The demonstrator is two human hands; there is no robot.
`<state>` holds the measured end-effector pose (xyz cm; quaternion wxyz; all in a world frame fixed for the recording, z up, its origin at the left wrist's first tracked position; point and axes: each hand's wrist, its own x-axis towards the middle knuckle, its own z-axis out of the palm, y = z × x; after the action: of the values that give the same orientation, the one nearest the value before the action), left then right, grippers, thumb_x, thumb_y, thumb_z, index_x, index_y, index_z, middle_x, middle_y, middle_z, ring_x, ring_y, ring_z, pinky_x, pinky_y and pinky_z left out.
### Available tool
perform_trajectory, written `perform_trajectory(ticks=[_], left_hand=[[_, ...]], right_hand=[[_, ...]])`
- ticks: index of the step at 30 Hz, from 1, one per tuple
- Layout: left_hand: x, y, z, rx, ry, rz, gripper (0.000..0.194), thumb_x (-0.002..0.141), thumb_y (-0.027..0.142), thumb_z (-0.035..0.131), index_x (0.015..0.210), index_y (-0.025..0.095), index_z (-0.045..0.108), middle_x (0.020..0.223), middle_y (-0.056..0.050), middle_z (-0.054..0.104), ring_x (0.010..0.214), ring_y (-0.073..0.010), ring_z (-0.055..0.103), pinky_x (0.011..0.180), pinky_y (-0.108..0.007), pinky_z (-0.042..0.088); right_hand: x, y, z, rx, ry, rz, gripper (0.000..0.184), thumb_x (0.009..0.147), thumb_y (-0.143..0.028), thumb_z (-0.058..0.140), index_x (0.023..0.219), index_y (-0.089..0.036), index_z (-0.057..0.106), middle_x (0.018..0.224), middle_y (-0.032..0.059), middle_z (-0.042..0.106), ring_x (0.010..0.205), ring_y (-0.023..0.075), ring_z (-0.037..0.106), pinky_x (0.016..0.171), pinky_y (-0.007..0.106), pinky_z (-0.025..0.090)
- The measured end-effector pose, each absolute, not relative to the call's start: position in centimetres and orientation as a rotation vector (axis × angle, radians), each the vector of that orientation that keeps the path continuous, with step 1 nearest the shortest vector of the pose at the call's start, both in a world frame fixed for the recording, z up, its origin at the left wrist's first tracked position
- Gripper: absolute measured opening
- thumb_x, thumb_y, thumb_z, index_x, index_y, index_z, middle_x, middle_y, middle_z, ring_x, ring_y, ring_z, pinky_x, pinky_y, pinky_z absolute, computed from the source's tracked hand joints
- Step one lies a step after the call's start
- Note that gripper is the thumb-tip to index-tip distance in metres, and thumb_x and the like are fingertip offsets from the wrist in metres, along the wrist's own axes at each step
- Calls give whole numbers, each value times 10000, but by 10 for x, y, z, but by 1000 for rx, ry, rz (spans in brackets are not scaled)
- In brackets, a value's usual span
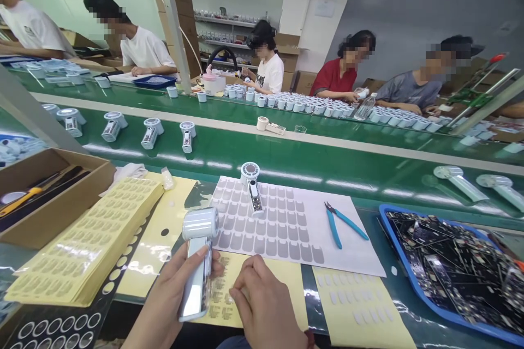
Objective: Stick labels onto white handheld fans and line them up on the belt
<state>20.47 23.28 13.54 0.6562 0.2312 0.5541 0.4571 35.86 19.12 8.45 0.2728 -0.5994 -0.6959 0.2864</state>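
My left hand point(176, 283) is closed around the handle of a pale blue handheld fan point(200, 223), its round head pointing away from me. A shiny strip runs along the handle. Just right of it, my right hand point(266, 305) has its fingers curled in; whatever they may hold is hidden. Beyond both hands, a second handheld fan point(250, 172) with a bare circuit board in its handle lies on a white sheet of grey stickers point(262, 223). Under my hands is a yellow sheet with small printed labels point(227, 289).
Teal-handled cutters point(344, 223) rest on the white sheet. A blue tray point(413, 278) of circuit boards stands right; a cardboard box point(53, 196) and stacked yellow sticker sheets point(90, 240) lie left. Several fans line the green conveyor belt point(229, 150). Several people sit across it.
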Motion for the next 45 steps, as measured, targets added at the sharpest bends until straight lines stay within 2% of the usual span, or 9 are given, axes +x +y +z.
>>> perform_trajectory(ticks=[3, 9, 13, 16, 24, 30, 35, 38, 45], left_hand=[[203, 231, 131, 489, 1254, 1006, 307, 655, 384, 856, 883, 207, 752, 846, -47, 760, 881, -227, 710, 859, -255, 540], [203, 232, 131, 435, 1246, 994, 302, 699, 423, 817, 913, 217, 762, 881, -51, 768, 1001, -266, 702, 914, -306, 535], [205, 232, 132, 466, 1161, 934, 451, 688, 588, 772, 880, 179, 760, 856, -68, 752, 880, -262, 693, 819, -318, 557], [210, 234, 136, 472, 1114, 924, 463, 698, 624, 752, 915, 215, 753, 833, -43, 740, 819, -247, 669, 727, -311, 554], [225, 244, 148, 444, 1097, 1003, 522, 652, 576, 819, 1049, 245, 743, 1051, -67, 756, 1085, -311, 642, 728, -295, 561], [232, 245, 149, 418, 1100, 1050, 416, 790, 513, 729, 1119, 260, 734, 1083, -58, 754, 1138, -300, 634, 804, -312, 567], [234, 245, 153, 458, 998, 1045, 528, 746, 526, 768, 1210, 284, 700, 1114, -34, 748, 1181, -305, 613, 927, -355, 542], [235, 243, 160, 475, 936, 1025, 563, 684, 397, 836, 1214, 260, 701, 1114, -52, 749, 1183, -332, 617, 968, -383, 524], [236, 263, 172, 648, 929, 958, 623, 567, 194, 890, 1160, 187, 698, 1144, -118, 746, 1138, -333, 655, 985, -364, 512]], right_hand=[[356, 188, 71, -1579, -1886, 716, 135, 853, -74, 547, 842, -209, 546, 954, 23, 587, 754, 164, 626, 578, 265, 376], [373, 193, 116, -1364, -1460, 1250, 95, 861, -186, 603, 787, -220, 556, 919, -1, 547, 692, 118, 516, 573, 226, 393], [377, 197, 145, -1216, -1433, 1292, 66, 886, -237, 586, 824, -221, 569, 948, 13, 550, 751, 131, 522, 547, 216, 385], [375, 202, 156, -1198, -1540, 1283, 71, 860, -168, 597, 823, -221, 568, 973, 0, 550, 775, 122, 551, 566, 211, 397], [372, 216, 167, -1302, -1744, 1173, 145, 874, -110, 610, 799, -219, 551, 990, -21, 545, 784, 120, 588, 680, 258, 464], [371, 220, 169, -1373, -1782, 1128, 150, 885, -117, 606, 789, -216, 546, 994, -21, 545, 751, 120, 591, 695, 283, 482], [371, 221, 163, -1430, -1888, 891, 131, 902, -114, 551, 830, -216, 511, 1011, -3, 530, 653, 107, 535, 590, 280, 423], [372, 223, 160, -1348, -1782, 906, 124, 898, -117, 539, 823, -214, 520, 1001, 0, 529, 678, 107, 536, 616, 273, 437], [402, 233, 156, -1144, -1180, 962, 209, 964, -403, 535, 874, -219, 578, 1067, 53, 587, 720, 124, 595, 505, 208, 475]])
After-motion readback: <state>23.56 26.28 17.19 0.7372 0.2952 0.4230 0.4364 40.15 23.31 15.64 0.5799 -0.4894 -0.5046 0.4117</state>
